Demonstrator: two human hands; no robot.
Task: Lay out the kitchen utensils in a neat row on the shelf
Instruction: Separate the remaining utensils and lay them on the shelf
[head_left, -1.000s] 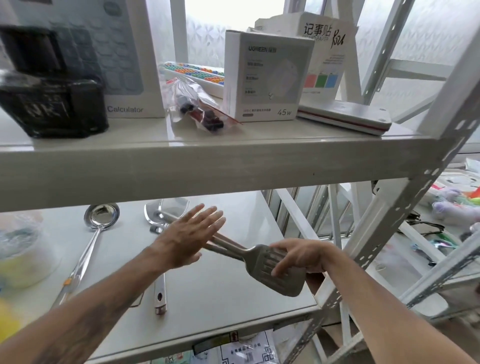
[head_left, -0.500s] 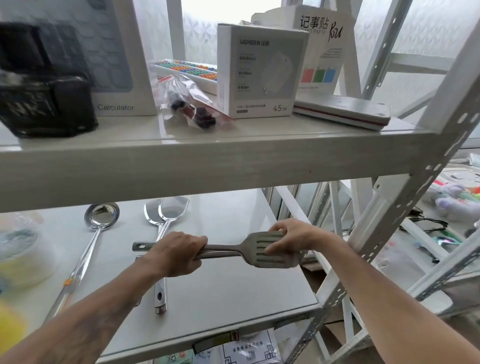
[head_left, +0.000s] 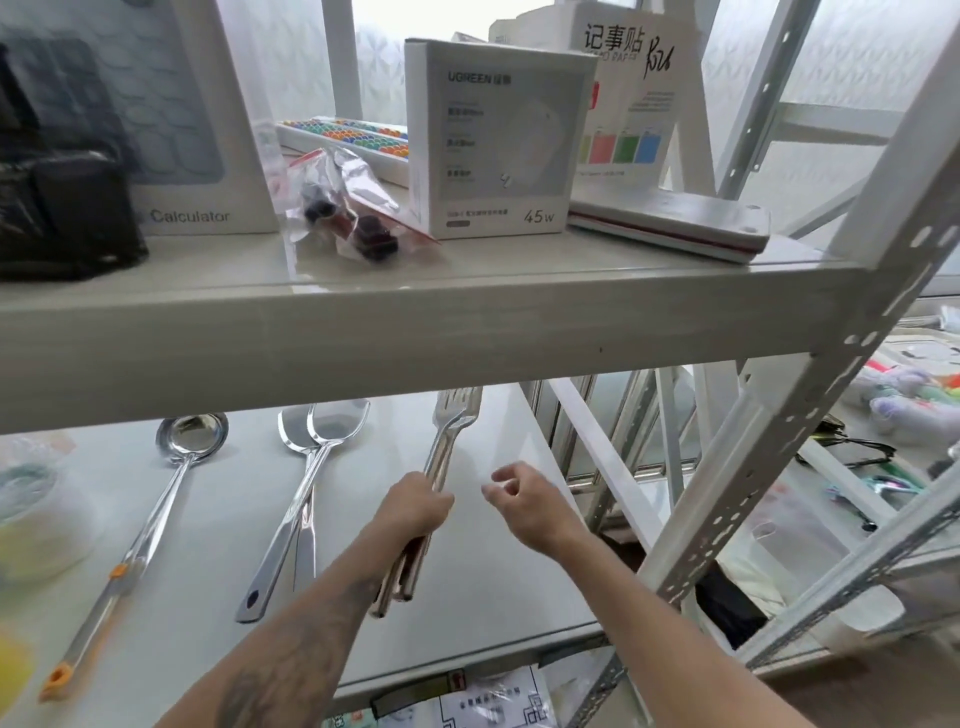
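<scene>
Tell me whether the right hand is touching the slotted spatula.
Apart. The head view shows bare shelf between the right hand and the slotted spatula; only the left hand grips its handle.

Ladle (head_left: 188, 441), 2 spatulas (head_left: 322, 434), slotted turner (head_left: 453, 415) parallel on shelf (head_left: 218, 519).

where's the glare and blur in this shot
Head view: backlit window washes out the top; glare streaks the upper shelf and the ladle; the plastic-wrapped items at far left are blurred; wide-angle distortion slants the shelf post.
</scene>
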